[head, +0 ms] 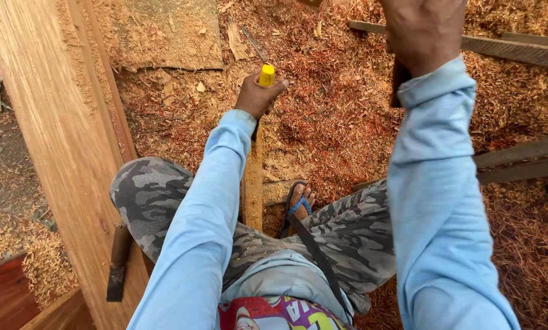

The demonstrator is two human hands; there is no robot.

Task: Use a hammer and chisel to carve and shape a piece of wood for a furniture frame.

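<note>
- Head view: left hand (259, 93) clenched round a yellow-capped chisel (266, 75), held upright over a narrow wood strip (253, 183) standing between the knees.
- Right hand (422, 33) raised at far right, fist closed on a dark handle (399, 82); its head is out of frame.
- Step judged: the striking phase of chiselling.
- Next blow calls for a square hit on the yellow cap, clear of the left fingers.
- Wide plank (60, 153) at left; shavings (323, 116) cover the floor.

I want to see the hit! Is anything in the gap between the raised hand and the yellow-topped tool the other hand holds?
Nothing visible. The right hand is raised, fist closed on a dark handle. The left hand grips the yellow-topped tool against the wood strip. Only sawdust-covered ground shows between them.
</note>
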